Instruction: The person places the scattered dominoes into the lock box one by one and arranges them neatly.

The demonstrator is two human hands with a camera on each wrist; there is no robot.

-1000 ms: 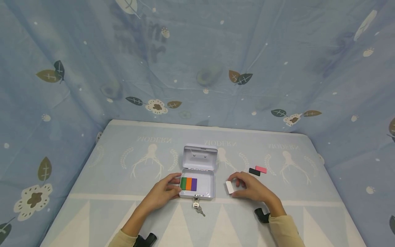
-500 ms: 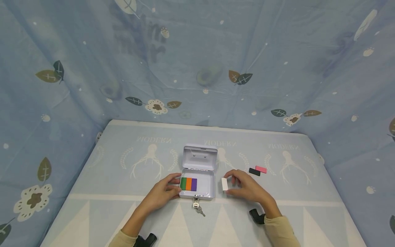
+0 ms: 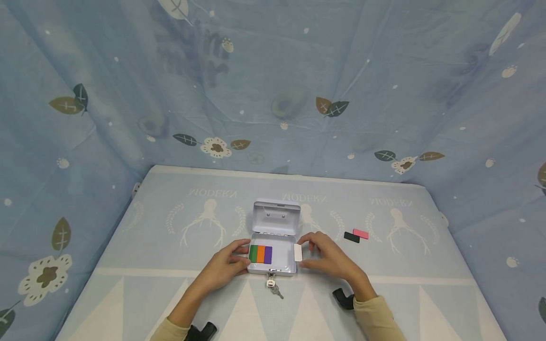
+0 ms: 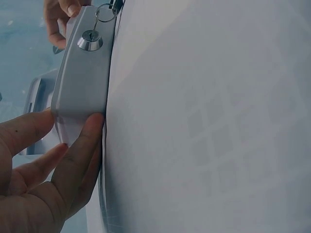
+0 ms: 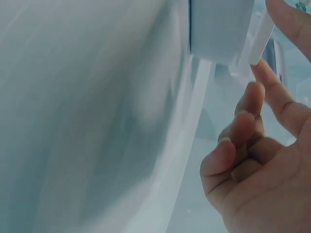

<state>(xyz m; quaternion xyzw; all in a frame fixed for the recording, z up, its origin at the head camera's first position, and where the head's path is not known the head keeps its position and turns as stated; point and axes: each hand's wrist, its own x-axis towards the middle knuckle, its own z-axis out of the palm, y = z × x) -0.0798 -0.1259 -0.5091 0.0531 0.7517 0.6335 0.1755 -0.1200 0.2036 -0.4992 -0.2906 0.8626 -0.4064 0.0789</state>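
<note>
A small pale lilac metal cash box [image 3: 283,271] stands with its lid [image 3: 276,218] raised. Inside at its left lie a green block [image 3: 253,253], an orange block [image 3: 260,254] and a purple block [image 3: 268,255], side by side. My left hand [image 3: 227,261] touches the left end of the box with fairly straight fingers and thumb. My right hand [image 3: 330,258] pinches a white rectangular block [image 3: 298,253] by its ends between thumb and index finger; the block overlaps the right rim of the box. In the right wrist view the other fingers of that hand [image 5: 272,145] are curled.
A black block [image 3: 351,237] and a pink block [image 3: 360,234] lie to the right, beyond my right hand. Keys [image 3: 277,291] hang from the lock [image 3: 270,280] at the box's front. Patterned cloth covers the table [image 3: 179,251], and a blue curtain [image 3: 273,85] surrounds it.
My right hand has moved left, bringing the white block from beside the box to its right rim, and the block has turned straighter. My left hand and the box have stayed put.
</note>
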